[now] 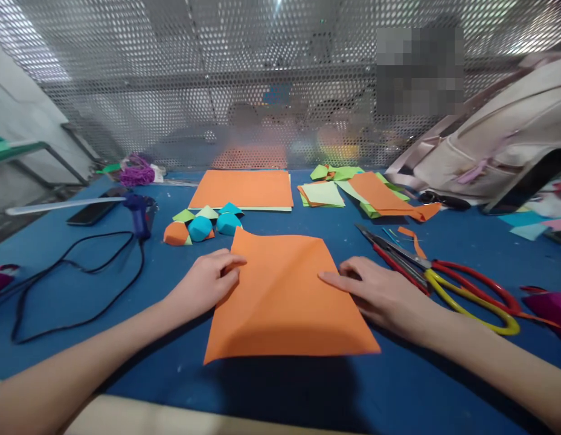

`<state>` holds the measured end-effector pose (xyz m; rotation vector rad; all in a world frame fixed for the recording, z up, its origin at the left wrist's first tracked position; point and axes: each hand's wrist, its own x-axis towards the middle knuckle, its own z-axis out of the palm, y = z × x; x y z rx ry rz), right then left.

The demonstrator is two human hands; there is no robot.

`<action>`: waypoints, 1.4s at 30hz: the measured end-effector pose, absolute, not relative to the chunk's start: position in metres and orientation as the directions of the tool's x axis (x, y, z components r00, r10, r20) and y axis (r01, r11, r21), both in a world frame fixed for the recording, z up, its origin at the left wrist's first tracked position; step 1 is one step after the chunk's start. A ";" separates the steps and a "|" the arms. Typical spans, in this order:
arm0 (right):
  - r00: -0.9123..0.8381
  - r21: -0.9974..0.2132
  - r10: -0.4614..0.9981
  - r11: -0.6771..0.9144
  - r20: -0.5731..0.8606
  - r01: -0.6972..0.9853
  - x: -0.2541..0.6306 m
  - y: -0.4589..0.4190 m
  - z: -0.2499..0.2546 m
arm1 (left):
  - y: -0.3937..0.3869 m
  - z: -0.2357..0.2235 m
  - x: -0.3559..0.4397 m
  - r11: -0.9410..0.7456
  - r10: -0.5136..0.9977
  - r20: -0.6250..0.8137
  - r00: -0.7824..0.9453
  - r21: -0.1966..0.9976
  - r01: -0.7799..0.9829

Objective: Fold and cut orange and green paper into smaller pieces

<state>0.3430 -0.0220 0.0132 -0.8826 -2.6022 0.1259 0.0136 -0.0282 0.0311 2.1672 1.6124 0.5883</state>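
Observation:
An orange sheet of paper (284, 296) is held in front of me, its near edge lifted a little over the blue table and casting a shadow. My left hand (215, 277) pinches its left edge between thumb and fingers. At the right edge, my right hand (375, 287) grips the sheet, with the index finger lying on top and the thumb side partly hidden. Scissors (465, 290) with red and yellow handles lie just beyond my right forearm. Small folded paper pieces (201, 228) in orange, blue and green sit beyond my left hand.
A stack of orange sheets (244, 188) lies at the back. Green and orange paper scraps (375, 193) are to its right. A glue gun (139, 214) with its cable and a phone (94, 206) occupy the left. A backpack (502, 133) stands back right, before the perforated metal screen (171, 115).

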 end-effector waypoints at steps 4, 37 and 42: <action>-0.823 -0.029 0.361 0.921 0.439 0.389 0.342 -0.026 0.006 | -0.031 0.031 0.013 -0.304 0.950 0.055 0.309 0.407 0.861; -0.415 -0.676 0.795 0.599 0.442 0.429 0.343 -0.024 0.017 | -0.035 0.039 0.000 -0.477 0.706 -0.032 0.708 0.717 0.508; -0.646 -0.742 0.646 0.646 0.407 0.178 0.346 -0.015 0.009 | -0.036 0.018 0.014 -0.601 0.703 0.205 0.681 0.684 0.414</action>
